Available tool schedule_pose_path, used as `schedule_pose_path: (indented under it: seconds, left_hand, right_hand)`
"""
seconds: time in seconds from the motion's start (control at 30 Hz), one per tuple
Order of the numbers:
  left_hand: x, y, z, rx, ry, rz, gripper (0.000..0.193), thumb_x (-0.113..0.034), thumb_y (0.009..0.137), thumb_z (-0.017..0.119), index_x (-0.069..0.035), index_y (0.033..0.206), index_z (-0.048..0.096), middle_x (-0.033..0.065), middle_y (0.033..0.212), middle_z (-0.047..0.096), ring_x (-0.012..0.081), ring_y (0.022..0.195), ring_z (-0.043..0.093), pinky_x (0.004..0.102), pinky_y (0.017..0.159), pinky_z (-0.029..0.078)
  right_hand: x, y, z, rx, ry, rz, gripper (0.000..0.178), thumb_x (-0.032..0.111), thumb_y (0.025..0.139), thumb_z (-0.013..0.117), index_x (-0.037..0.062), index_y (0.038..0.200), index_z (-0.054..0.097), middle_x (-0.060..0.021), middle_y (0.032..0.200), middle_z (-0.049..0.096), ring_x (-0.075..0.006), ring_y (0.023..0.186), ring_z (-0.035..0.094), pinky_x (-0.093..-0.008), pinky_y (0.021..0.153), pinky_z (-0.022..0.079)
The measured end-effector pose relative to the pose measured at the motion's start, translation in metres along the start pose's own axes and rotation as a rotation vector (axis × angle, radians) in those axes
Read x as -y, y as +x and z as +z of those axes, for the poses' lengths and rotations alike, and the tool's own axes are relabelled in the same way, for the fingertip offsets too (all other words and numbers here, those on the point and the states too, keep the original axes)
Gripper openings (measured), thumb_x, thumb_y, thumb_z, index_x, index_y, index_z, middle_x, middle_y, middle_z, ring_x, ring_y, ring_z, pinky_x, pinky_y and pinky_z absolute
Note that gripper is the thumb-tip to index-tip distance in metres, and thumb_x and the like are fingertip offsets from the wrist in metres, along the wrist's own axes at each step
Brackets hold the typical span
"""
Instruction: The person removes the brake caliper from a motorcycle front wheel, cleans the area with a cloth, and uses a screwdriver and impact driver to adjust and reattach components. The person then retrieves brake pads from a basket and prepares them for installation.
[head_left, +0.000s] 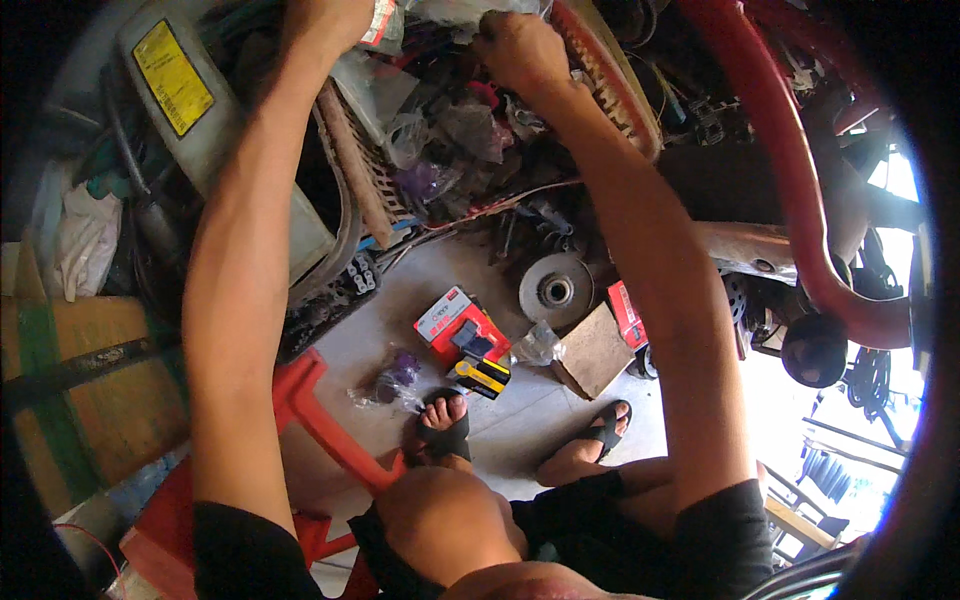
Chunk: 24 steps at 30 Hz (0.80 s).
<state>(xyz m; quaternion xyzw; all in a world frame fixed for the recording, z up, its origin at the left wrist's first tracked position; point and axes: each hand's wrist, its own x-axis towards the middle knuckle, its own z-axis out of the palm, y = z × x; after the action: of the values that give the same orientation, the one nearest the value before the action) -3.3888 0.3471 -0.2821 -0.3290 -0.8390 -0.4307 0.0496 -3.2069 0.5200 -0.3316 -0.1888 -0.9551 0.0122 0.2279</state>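
My left hand (325, 22) is at the top edge, its fingers mostly cut off. Right beside it is a clear packet with a red-and-white label (379, 22); whether I grip it is unclear. My right hand (522, 52) is closed, fingers curled down beside crumpled clear plastic (470, 10). What it holds, if anything, is hidden. Both hands reach over a heap of small parts and plastic bags (470, 130) in a basket with a perforated side (378, 180). A purple piece in clear wrap (420, 182) lies at the heap's near side.
On the floor are a round metal disc (556, 290), a cardboard box (595, 352), a red-and-white package (460, 325), a yellow-black box (482, 376) and a purple plastic wrapper (398, 372). A red stool (325, 420) stands at left, near a taped carton (100, 390). Red tubing (800, 180) rises at right.
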Motion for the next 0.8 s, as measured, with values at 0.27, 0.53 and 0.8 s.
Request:
schedule_pose_path:
  seconds: [0.27,0.53,0.8]
  left_hand:
    - [-0.003,-0.005,0.0,0.016,-0.069,0.029,0.015,-0.006,0.095,0.058,-0.004,0.106,0.068,0.0185,0.104,0.07,0.0349,0.094,0.069,0.0485,0.083,0.054]
    - [-0.019,-0.008,-0.005,-0.056,-0.092,-0.149,0.017,-0.006,0.088,0.058,-0.005,0.1,0.07,0.0201,0.094,0.071,0.0385,0.091,0.069,0.0486,0.079,0.054]
    - [-0.01,-0.009,-0.001,-0.105,-0.035,-0.062,0.015,-0.008,0.085,0.063,-0.005,0.098,0.07,0.0192,0.09,0.071,0.0396,0.086,0.068,0.0494,0.079,0.053]
  right_hand:
    - [0.016,-0.01,-0.004,0.299,-0.035,0.157,0.027,0.029,0.094,0.067,0.0098,0.105,0.081,-0.017,0.108,0.079,-0.038,0.099,0.077,-0.0506,0.084,0.062]
    - [0.065,0.0,0.017,0.221,0.171,0.608,0.025,0.02,0.094,0.067,0.0046,0.108,0.081,-0.0189,0.117,0.077,-0.0342,0.111,0.075,-0.0452,0.09,0.061]
    - [0.072,0.0,0.025,0.0,0.361,0.965,0.023,0.02,0.089,0.075,0.0011,0.1,0.078,-0.02,0.109,0.078,-0.0384,0.103,0.077,-0.0469,0.089,0.062]
